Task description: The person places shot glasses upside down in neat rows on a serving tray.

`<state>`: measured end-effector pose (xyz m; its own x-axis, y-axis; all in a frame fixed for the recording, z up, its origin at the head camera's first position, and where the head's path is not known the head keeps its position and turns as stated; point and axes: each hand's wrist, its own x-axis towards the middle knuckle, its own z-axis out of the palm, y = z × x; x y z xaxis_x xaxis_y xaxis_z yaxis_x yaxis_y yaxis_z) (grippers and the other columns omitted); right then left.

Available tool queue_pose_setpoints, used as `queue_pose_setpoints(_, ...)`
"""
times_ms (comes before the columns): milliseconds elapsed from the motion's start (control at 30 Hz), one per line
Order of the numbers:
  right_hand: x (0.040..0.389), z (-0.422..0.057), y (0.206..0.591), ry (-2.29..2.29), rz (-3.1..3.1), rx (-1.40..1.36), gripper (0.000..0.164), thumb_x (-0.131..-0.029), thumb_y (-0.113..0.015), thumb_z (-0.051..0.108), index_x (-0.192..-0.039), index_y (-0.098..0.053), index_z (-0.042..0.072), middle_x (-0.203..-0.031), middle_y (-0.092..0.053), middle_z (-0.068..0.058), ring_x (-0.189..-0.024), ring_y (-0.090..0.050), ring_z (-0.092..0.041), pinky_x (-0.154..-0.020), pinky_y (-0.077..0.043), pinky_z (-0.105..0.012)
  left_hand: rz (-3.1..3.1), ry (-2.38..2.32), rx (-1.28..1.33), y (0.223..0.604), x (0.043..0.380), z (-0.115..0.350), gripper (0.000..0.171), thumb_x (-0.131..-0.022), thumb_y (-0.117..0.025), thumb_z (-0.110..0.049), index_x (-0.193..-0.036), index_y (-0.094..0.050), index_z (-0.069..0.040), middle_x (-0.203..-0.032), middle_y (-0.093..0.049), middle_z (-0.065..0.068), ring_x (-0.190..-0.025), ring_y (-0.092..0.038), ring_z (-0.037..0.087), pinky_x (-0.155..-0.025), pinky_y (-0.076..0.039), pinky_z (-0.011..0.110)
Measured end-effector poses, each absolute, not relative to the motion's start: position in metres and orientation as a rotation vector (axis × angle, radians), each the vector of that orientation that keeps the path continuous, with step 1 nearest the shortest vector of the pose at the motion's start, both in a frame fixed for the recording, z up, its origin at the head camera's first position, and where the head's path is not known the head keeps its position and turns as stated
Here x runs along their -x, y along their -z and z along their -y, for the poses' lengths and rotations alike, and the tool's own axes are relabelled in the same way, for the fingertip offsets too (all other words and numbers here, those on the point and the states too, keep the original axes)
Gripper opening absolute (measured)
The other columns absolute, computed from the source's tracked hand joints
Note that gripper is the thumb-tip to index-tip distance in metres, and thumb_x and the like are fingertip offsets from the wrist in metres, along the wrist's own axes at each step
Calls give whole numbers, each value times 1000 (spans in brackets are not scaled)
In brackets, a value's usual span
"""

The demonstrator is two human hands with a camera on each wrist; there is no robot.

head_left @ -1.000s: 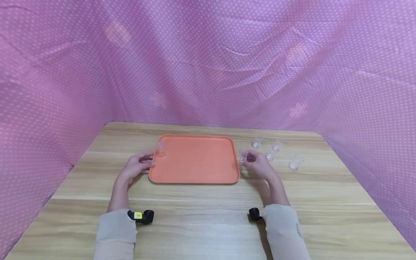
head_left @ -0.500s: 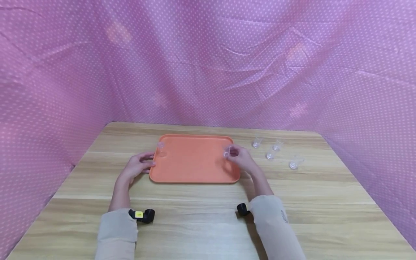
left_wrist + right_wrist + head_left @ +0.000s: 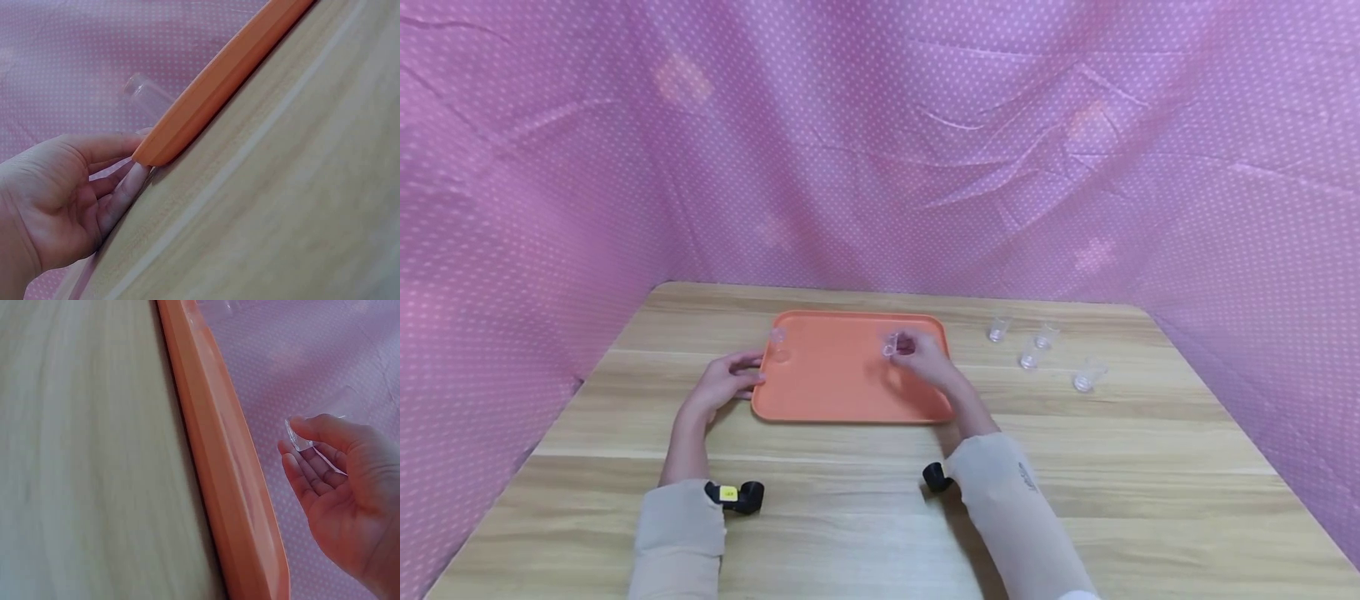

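Observation:
An orange rectangular tray point(image 3: 842, 396) lies on the wooden table. At its left edge my left hand point(image 3: 718, 385) holds the rim; the left wrist view shows the thumb along the top and a finger against the underside. My right hand point(image 3: 921, 358) pinches a small clear shot glass point(image 3: 891, 343) between thumb and fingers, above the right half of the tray. In the right wrist view that glass point(image 3: 300, 439) is tilted, its thick base toward the camera. Another clear shot glass point(image 3: 779, 344) stands upright near the tray's upper left corner.
Several clear shot glasses point(image 3: 1029, 357) stand on the table point(image 3: 1150, 417) to the right of the tray. A pink dotted cloth point(image 3: 880, 167) hangs around the table's back and sides. Black wrist cameras point(image 3: 748, 497) are worn at the cuffs.
My right hand has carried the shot glass leftward from beside the tray's right edge to over the tray. My left hand stays at the left rim.

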<state>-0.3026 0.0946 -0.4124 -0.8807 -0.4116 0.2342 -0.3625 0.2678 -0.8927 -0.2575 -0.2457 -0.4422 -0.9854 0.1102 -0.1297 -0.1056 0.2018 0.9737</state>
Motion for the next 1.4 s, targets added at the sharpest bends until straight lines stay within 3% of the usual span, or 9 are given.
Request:
queue_pose_setpoints(233,305,-78,414,1658,-2465,757,25,-82,-62,-5,-106,-59,-11,-96,-63,-19,-92,-59,-28,-81,-50,-29,-2295,-1889,-11,442,255,247,55,-89,-57,-2,-137,-33,7,-131,-41,27,-89,-59,13,-75,-53,28)
queue_pose_setpoints(433,297,-62,409,1691,-2426,805,29,-81,-61,-10,-109,-55,-17,-95,-61,-27,-91,-58,-37,-81,-51,-31,-2294,-1898,-3,443,256,248,54,-88,-57,-1,-137,-34,7,-131,-41,27,-87,-59,12,-74,-54,28)
queue_pose_setpoints(600,306,-52,424,1691,-2459,786,31,-81,-63,-7,-110,-58,-12,-95,-64,-19,-87,-61,-25,-78,-51,-25,-2299,-1884,7,443,256,247,53,-89,-57,-2,-137,-36,5,-131,-42,25,-88,-60,13,-74,-54,29)
queue_pose_setpoints(1000,304,-31,420,1720,-2508,712,32,-83,-61,-4,-115,-58,-11,-99,-64,-19,-89,-60,-25,-78,-51,-25,-2302,-1873,47,441,257,245,53,-88,-57,-3,-137,-36,3,-130,-43,23,-90,-59,16,-75,-53,29)
queue_pose_setpoints(1400,306,-20,421,1822,-2613,550,25,-78,-67,-5,-102,-63,-6,-91,-65,-16,-83,-61,-23,-74,-52,-23,-2304,-1880,35,443,260,246,53,-89,-57,-3,-137,-36,3,-130,-43,22,-91,-58,18,-75,-54,30)
